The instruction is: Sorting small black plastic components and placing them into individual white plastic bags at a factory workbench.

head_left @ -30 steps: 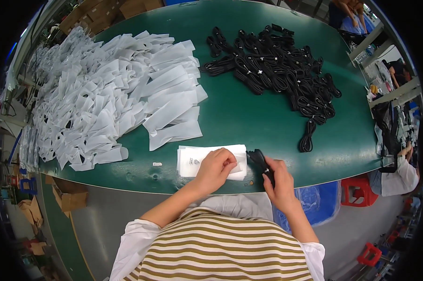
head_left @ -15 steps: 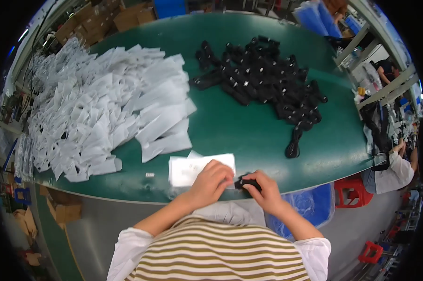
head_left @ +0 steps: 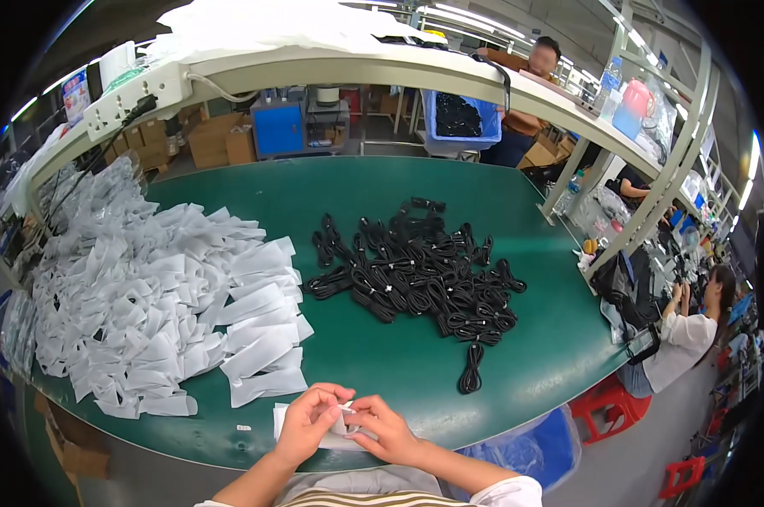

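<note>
My left hand (head_left: 308,420) and my right hand (head_left: 384,429) meet at the near edge of the green table (head_left: 382,359). Both pinch a small white pouch (head_left: 345,411) between their fingers. Under them lies a small flat stack of white pouches (head_left: 281,417). No black cable shows in either hand. A heap of coiled black cables (head_left: 416,279) lies in the middle of the table. One coil (head_left: 471,372) lies apart, closer to me. To the left spreads a big pile of white pouches (head_left: 145,313).
An overhead shelf (head_left: 382,63) carries a white power strip (head_left: 137,95) and a blue bin (head_left: 458,114). People sit at the right (head_left: 686,329) and at the back (head_left: 534,63). Red stools (head_left: 606,406) and a blue bag (head_left: 538,444) stand beside the table.
The view has tilted up. My right hand held a black cable coil beside the pouch stack; now both hands are together on a white pouch and the coil is out of sight.
</note>
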`<state>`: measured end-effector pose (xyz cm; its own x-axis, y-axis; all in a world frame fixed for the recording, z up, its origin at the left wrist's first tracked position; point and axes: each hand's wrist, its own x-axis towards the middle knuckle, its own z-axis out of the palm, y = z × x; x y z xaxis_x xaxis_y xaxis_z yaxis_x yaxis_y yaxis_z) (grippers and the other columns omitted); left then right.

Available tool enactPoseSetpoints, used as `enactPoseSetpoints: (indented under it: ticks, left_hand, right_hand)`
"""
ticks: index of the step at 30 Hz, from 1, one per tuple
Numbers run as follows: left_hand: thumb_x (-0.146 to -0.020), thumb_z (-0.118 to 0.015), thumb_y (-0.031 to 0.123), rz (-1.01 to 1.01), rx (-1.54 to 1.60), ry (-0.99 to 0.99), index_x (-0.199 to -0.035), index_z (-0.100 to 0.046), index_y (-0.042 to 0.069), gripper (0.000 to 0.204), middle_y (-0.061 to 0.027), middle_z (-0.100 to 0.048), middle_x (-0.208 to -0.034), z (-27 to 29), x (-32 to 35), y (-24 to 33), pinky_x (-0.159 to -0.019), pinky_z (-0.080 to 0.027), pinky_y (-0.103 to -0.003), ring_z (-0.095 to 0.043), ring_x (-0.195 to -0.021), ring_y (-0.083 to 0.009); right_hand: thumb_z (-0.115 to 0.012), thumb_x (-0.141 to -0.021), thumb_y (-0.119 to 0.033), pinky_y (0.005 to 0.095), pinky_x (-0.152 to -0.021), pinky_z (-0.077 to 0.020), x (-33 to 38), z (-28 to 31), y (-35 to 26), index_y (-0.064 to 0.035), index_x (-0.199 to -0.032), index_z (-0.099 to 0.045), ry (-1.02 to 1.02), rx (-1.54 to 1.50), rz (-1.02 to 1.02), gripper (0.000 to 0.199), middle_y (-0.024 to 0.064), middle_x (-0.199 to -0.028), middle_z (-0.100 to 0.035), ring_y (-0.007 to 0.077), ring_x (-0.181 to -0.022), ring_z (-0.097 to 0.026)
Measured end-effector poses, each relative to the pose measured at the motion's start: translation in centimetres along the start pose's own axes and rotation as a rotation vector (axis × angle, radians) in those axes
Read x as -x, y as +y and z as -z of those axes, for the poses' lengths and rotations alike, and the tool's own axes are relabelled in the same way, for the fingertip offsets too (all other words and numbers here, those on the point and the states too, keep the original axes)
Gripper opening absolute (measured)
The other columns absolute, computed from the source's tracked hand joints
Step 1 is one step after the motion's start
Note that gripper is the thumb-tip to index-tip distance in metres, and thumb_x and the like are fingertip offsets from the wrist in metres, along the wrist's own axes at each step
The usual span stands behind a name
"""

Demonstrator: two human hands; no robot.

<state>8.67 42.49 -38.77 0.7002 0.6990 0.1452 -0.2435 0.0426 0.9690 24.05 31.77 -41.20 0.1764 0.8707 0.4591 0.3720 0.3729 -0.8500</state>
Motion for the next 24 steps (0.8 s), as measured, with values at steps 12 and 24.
enactPoseSetpoints:
  ticks: [12, 24]
  left_hand:
    - [-0.09, -0.058, 0.002, -0.501, -1.129, 0.493, -0.091, -0.052, -0.001, 0.007, -0.0186, -0.056, -0.081, 10.4, -7.4, 1.2, -0.067, -0.047, -0.043, -0.057, -0.073, -0.04]
    - [-0.081, -0.069, 0.004, -0.379, -0.899, -0.124, -0.099, -0.063, 0.005, 0.02, -0.012, -0.059, -0.099, 1.7, 0.0, -2.7, -0.08, -0.049, -0.039, -0.058, -0.095, -0.0317]
  right_hand:
    - [-0.072, -0.083, -0.031, 0.0472, -0.067, -0.0497, 3.5, 13.9, 6.3, 0.0026, -0.112, -0.051, 0.112, 1.468, -0.614, 0.05, 0.0214, -0.102, -0.054, 0.0375, -0.083, -0.06]
    - [-0.056, -0.093, -0.001, 0.0263, -0.063, -0.0477, 4.6, 8.5, 2.8, 0.0048, -0.127, -0.051, 0.276, -0.147, -0.793, 0.035, 0.0077, -0.09, -0.064, 0.0092, -0.072, -0.055]
